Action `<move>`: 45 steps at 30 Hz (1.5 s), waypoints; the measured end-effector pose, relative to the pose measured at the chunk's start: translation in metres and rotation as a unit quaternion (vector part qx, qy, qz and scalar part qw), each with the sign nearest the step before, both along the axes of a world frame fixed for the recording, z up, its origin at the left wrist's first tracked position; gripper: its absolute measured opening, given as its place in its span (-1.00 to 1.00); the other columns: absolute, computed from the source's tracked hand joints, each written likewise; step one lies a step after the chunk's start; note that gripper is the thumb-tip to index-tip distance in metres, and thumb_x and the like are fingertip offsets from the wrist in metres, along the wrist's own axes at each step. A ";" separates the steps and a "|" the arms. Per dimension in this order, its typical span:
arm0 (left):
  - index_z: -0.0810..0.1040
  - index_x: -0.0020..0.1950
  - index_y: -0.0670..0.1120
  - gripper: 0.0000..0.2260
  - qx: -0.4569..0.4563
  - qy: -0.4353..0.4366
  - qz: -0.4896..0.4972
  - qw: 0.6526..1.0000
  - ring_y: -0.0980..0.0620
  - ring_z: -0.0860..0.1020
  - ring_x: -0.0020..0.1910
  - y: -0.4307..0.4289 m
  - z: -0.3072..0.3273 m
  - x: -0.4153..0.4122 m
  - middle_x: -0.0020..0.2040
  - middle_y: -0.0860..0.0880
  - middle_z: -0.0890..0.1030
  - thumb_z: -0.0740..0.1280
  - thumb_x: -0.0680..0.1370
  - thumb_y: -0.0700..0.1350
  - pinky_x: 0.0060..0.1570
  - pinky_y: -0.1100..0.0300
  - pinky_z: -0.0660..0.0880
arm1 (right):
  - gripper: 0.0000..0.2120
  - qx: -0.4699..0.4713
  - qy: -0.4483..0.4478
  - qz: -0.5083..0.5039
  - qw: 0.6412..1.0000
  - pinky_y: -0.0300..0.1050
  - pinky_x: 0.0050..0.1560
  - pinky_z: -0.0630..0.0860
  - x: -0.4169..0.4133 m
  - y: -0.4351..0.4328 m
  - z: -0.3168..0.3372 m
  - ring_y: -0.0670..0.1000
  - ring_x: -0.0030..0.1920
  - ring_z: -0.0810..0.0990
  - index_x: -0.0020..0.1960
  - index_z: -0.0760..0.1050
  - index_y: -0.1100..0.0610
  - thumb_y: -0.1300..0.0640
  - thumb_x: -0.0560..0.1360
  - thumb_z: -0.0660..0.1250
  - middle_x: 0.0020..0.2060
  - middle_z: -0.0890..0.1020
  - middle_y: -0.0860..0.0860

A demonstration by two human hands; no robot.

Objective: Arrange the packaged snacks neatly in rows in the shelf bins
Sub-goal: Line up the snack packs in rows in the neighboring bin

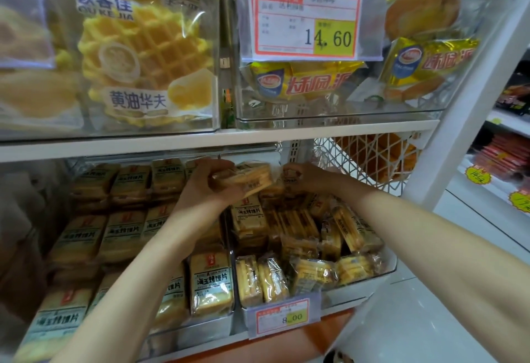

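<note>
just under the white shelf board, the left hand grips a clear-wrapped packet of golden toast slices over the wall between two clear plastic bins. beside it the right hand curls round a second packet above the jumbled pile in the right bin; the left bin holds tidy rows.

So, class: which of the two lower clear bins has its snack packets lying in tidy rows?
The left clear plastic bin: packets flat, labels up; the right bin's are jumbled.
</note>
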State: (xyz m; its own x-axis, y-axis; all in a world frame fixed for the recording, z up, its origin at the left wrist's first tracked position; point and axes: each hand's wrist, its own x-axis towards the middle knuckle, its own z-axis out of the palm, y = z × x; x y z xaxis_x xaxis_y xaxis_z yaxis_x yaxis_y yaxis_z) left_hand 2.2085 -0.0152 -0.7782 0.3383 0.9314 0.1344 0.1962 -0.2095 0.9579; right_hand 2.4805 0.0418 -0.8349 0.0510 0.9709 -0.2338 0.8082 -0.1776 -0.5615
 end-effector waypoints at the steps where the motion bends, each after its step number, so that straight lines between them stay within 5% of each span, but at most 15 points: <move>1: 0.41 0.17 0.07 -0.64 0.007 0.007 -0.007 1.000 0.31 0.45 -0.06 0.000 -0.001 0.001 0.03 0.15 0.48 0.40 0.45 -0.19 -0.24 0.50 0.39 | -0.41 0.011 -0.038 -0.012 0.999 -0.10 0.27 0.35 -0.002 -0.002 0.003 0.16 0.37 0.32 0.38 0.30 -0.09 0.09 0.42 0.44 0.43 0.23 0.12; 4: 0.40 0.17 0.08 -0.60 0.036 0.009 -0.023 0.999 0.29 0.45 -0.05 -0.004 0.000 0.003 0.05 0.14 0.46 0.42 0.43 -0.23 -0.25 0.56 0.40 | -0.58 0.147 -0.086 -0.070 0.983 -0.17 0.20 0.32 -0.019 -0.027 0.025 0.09 0.31 0.39 0.26 0.44 -0.02 0.10 0.43 0.44 0.32 0.36 0.08; 7: 0.42 0.21 0.06 -0.54 0.051 -0.012 -0.062 0.997 0.28 0.47 -0.02 -0.009 0.003 0.002 0.05 0.15 0.48 0.44 0.40 -0.28 -0.20 0.59 0.41 | -0.75 0.161 0.199 -0.078 0.964 -0.09 0.14 0.49 -0.048 -0.074 0.055 0.05 0.12 0.56 0.17 0.51 0.07 0.09 0.50 0.34 0.10 0.58 0.04; 10: 0.41 0.24 0.06 -0.49 0.068 -0.004 -0.098 0.993 0.27 0.51 0.02 -0.016 0.003 0.001 0.06 0.12 0.52 0.44 0.39 -0.30 -0.14 0.53 0.45 | -0.58 0.064 0.411 -0.006 0.909 -0.08 0.01 0.58 -0.071 -0.116 0.067 0.09 0.04 0.60 0.23 0.45 0.08 -0.03 0.41 0.31 0.06 0.62 0.07; 15: 0.28 0.30 0.12 -0.38 0.078 -0.014 -0.103 0.992 0.29 0.45 0.04 -0.025 0.000 0.005 0.18 0.11 0.39 0.47 0.37 -0.26 -0.17 0.57 0.41 | -0.49 0.102 0.469 -0.010 0.877 -0.14 -0.09 0.60 -0.079 -0.136 0.061 0.06 0.00 0.63 0.23 0.40 0.06 0.33 0.32 0.38 0.11 0.58 0.11; 19: 0.27 0.35 -0.02 -0.40 -0.078 -0.084 -0.120 0.986 0.05 0.58 0.02 -0.030 -0.001 0.007 0.16 -0.04 0.51 0.45 0.38 -0.15 -0.14 0.35 0.56 | -0.49 0.126 0.463 -0.018 0.877 -0.15 -0.10 0.59 -0.074 -0.139 0.056 0.03 -0.01 0.63 0.27 0.38 0.09 0.46 0.40 0.31 0.08 0.60 0.12; 21: 0.34 0.30 -0.10 -0.48 -0.134 -0.113 -0.100 0.979 -0.03 0.61 0.01 -0.029 -0.002 0.008 0.12 -0.11 0.57 0.44 0.39 -0.20 -0.10 0.18 0.60 | -0.49 0.139 0.443 -0.003 0.886 -0.15 -0.10 0.58 -0.072 -0.141 0.054 0.03 0.00 0.63 0.26 0.38 0.07 0.44 0.40 0.34 0.07 0.60 0.11; 26: 0.50 0.06 -0.10 -0.81 -0.169 -0.124 -0.097 0.973 -0.06 0.61 0.01 -0.024 -0.002 0.009 -0.03 -0.09 0.65 0.37 0.46 -0.20 -0.04 0.14 0.56 | -0.41 0.166 0.280 0.055 0.944 -0.22 0.06 0.53 -0.064 -0.149 0.060 -0.08 0.09 0.58 0.26 0.39 0.00 0.22 0.28 0.46 0.12 0.57 -0.03; 29: 0.50 0.12 -0.12 -0.67 -0.180 -0.138 -0.084 0.970 -0.06 0.61 0.03 -0.023 -0.002 0.012 -0.03 -0.09 0.66 0.41 0.38 -0.13 0.01 0.12 0.54 | -0.47 0.143 0.258 0.069 0.953 -0.20 0.06 0.53 -0.062 -0.155 0.064 -0.05 0.06 0.60 0.18 0.40 -0.01 0.26 0.30 0.50 0.08 0.58 -0.01; 32: 0.50 0.16 -0.14 -0.55 -0.164 -0.117 -0.083 0.976 0.01 0.65 -0.06 -0.028 -0.002 0.019 -0.04 -0.06 0.67 0.46 0.31 -0.09 -0.13 0.20 0.58 | -0.18 0.185 0.077 0.082 0.976 -0.29 0.26 0.29 -0.064 -0.158 0.060 -0.17 0.29 0.36 0.33 0.17 -0.23 0.05 0.26 0.58 0.33 0.34 -0.14; 35: 0.53 0.10 -0.12 -0.65 -0.148 -0.081 -0.074 0.983 0.01 0.64 -0.06 -0.032 -0.003 0.026 -0.04 -0.06 0.67 0.47 0.36 -0.13 -0.05 0.16 0.57 | 0.00 0.217 -0.043 0.121 0.968 -0.27 0.34 0.12 -0.068 -0.160 0.056 -0.13 0.38 0.16 0.46 0.03 -0.15 -0.08 0.22 0.58 0.43 0.15 -0.06; 40: 0.50 0.12 -0.13 -0.66 -0.120 -0.045 -0.056 0.990 0.02 0.61 -0.04 -0.036 -0.003 0.033 0.00 -0.07 0.62 0.47 0.39 -0.15 -0.08 0.21 0.56 | -0.12 0.320 -0.220 0.166 0.906 -0.11 0.25 0.38 -0.066 -0.159 0.050 0.02 0.29 0.34 0.43 0.22 0.11 -0.17 0.23 0.45 0.33 0.31 0.04; 45: 0.50 0.14 -0.09 -0.68 -0.130 -0.047 -0.091 0.986 0.05 0.61 0.00 -0.038 0.001 0.027 0.03 -0.05 0.63 0.42 0.43 -0.06 0.00 0.18 0.56 | -0.20 0.305 -0.216 0.129 0.919 -0.21 0.07 0.39 -0.059 -0.155 0.054 -0.05 0.12 0.38 0.36 0.30 0.13 -0.17 0.20 0.37 0.22 0.39 0.06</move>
State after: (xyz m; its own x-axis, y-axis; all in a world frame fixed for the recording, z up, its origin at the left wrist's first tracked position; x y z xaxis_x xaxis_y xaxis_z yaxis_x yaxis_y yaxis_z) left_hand 2.2353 -0.0533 -0.7776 0.5005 0.8635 -0.0624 0.0862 0.0221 0.9960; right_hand 2.4213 -0.1130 -0.7814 -0.2385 0.9078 0.3450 0.9501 0.2917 -0.1106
